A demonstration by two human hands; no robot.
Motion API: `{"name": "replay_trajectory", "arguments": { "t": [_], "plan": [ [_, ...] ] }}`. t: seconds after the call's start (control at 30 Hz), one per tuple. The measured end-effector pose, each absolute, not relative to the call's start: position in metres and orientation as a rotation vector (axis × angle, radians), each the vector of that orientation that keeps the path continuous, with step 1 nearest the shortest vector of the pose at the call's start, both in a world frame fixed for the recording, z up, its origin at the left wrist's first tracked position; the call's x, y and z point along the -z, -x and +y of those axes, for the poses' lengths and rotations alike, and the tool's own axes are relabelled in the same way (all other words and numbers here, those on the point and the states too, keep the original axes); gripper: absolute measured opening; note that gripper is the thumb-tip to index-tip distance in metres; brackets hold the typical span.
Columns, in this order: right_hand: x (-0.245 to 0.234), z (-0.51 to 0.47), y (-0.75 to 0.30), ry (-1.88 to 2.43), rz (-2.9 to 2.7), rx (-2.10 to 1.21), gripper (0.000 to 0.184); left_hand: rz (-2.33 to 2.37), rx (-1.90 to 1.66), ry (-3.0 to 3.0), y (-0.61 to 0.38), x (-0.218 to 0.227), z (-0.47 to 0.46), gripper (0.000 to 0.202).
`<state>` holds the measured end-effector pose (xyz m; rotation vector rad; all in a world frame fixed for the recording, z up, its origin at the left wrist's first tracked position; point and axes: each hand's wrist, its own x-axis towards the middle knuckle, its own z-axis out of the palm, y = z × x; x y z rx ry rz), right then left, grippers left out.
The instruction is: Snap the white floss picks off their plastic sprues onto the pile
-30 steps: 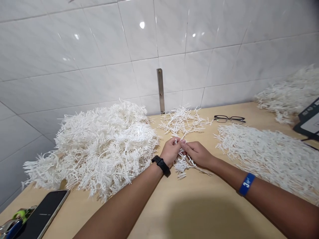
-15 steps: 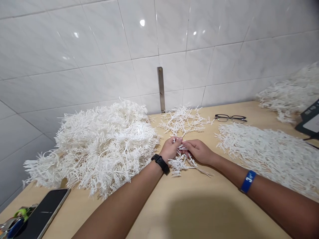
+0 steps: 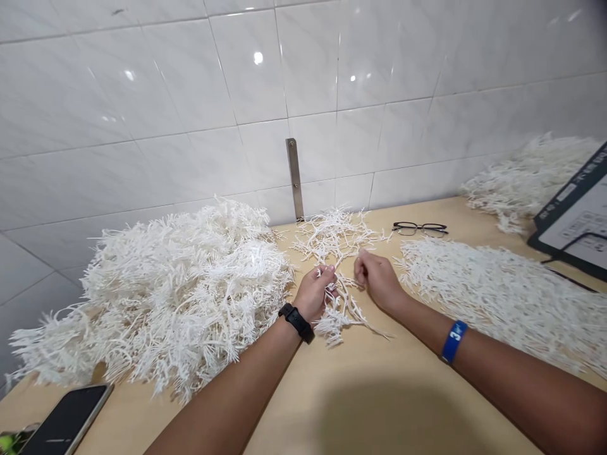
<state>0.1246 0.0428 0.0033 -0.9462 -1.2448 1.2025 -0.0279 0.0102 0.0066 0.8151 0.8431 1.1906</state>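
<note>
My left hand (image 3: 313,294), with a black watch band (image 3: 296,322) at the wrist, pinches a white branching sprig (image 3: 334,322). Its thin stem rises above the fingers, and its feathery tips hang down over the table. To the right, my right hand (image 3: 379,279) is held apart from the sprig with its fingers curled in. Whether anything small sits in those fingers is hidden. Just beyond both hands lies a loose tangle of bare white twigs (image 3: 329,232).
A big heap of white sprigs (image 3: 184,303) fills the left side. Short white pieces (image 3: 493,297) spread at right, with another pile (image 3: 531,174) behind. Glasses (image 3: 420,228), a phone (image 3: 69,417) and a dark-framed sign (image 3: 578,215) are on the wooden table (image 3: 279,404) by a tiled wall.
My right hand has come away from the sprig toward the right, its fingers now curled. My left hand keeps its grip. The view has shifted slightly right.
</note>
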Motion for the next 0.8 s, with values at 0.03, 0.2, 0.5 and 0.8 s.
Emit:
{"name": "replay_trajectory", "arguments": {
  "t": [0.03,0.2,0.5,0.8],
  "plan": [
    [-0.004,0.048,-0.129,0.93,-1.07,-1.278,0.045,0.853,-1.187,-0.822,0.027,-0.007,0.01,0.052],
    [-0.009,0.063,-0.147,0.699,-0.566,-1.588,0.044,0.858,-1.187,-0.855,0.027,-0.009,0.009,0.052],
    [-0.002,0.049,-0.124,0.764,-1.081,-1.598,0.025,0.881,-1.192,-0.896,0.027,-0.011,0.009,0.054],
    [0.002,0.061,-0.129,0.956,-0.719,-1.398,0.006,0.905,-1.182,-0.899,0.026,-0.01,0.008,0.051]
  ]
}}
